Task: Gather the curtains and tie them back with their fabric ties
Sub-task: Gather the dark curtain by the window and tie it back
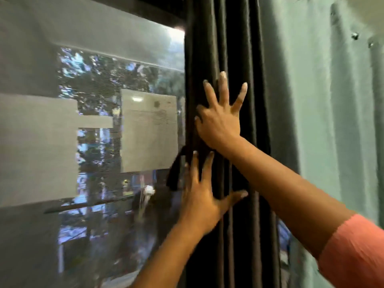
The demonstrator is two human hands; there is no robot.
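A dark curtain (234,48) hangs gathered in narrow vertical folds at the right edge of the window. My right hand (220,117) lies flat on its folds with straight, spread fingers pointing up. Below it, my left hand (203,196) also rests flat on the folds, fingers up and thumb stretched out to the right. A dark strip of fabric, the tie (175,173), sticks out from the curtain's left edge, just left of my left hand. Neither hand holds it.
The window (93,132) with a mesh screen fills the left side, with a paper sheet (148,129) stuck on it. A pale green wall (324,111) stands right of the curtain, with small hooks (355,36) high up.
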